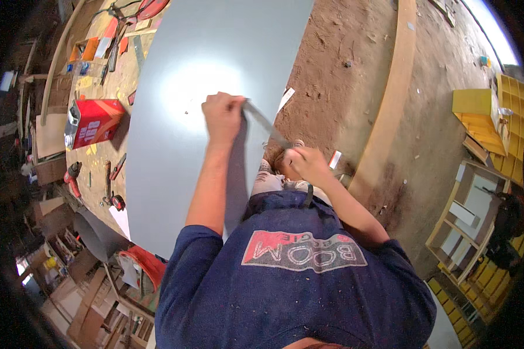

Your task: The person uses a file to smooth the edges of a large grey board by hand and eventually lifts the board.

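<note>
A long, flat metal file (pixel 264 122) spans both of my hands, slanting across the right edge of a large grey panel (pixel 179 174). My left hand (pixel 222 114) pinches its far end above the panel, where a bright glare lies. At the near end, my right hand (pixel 308 163) is closed around the file, out past the panel's edge. The handle is hidden by my fingers, if there is one. Whether the file touches the panel edge cannot be made out.
Left of the panel, a wooden workbench (pixel 98 174) carries a red metal can (pixel 98 122), a red power tool (pixel 73 179), a hammer (pixel 108 176) and a tape measure (pixel 117 202). A long board (pixel 388 87) lies on the dirt floor at right, with yellow cabinets (pixel 476 118) beyond.
</note>
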Demonstrator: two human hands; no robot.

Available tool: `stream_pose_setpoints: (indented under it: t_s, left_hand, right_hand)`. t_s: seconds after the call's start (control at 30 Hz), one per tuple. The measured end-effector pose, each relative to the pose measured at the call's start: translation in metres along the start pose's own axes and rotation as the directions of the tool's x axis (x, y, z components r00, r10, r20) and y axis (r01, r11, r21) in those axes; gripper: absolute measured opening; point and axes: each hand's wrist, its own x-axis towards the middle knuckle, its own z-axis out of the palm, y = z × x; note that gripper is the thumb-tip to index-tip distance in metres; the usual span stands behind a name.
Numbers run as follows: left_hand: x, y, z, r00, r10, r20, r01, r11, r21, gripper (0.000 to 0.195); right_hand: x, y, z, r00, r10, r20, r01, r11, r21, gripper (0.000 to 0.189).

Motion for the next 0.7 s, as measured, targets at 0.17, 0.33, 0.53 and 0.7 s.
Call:
stream_pose_setpoints:
  t_s: [0.17, 0.33, 0.53, 0.7]
  left_hand:
    - [-0.033, 0.035, 0.016, 0.985, 0.128, 0.119, -0.129, 0.992, 0.000, 0.006]
    - [-0.023, -0.025, -0.032, 0.997, 0.076, -0.028, -0.067, 0.969, 0.236, 0.010]
    - [-0.041, 0.033, 0.003, 0.992, 0.057, 0.109, -0.058, 0.998, 0.007, 0.008]
    - [-0.057, 0.021, -0.005, 0.986, 0.096, 0.134, -0.109, 0.990, 0.093, 0.007]
  right_hand:
    - [-0.078, 0.038, -0.008, 0.993, 0.059, -0.104, -0.062, 0.998, -0.030, 0.038]
    - [-0.005, -0.012, 0.035, 0.993, -0.097, -0.062, 0.094, 0.994, -0.050, 0.040]
    - [-0.073, 0.011, 0.004, 0.986, 0.158, -0.043, -0.154, 0.984, 0.084, 0.036]
    - [-0.077, 0.024, 0.042, 0.984, -0.016, -0.178, 0.011, 1.000, -0.028, 0.034]
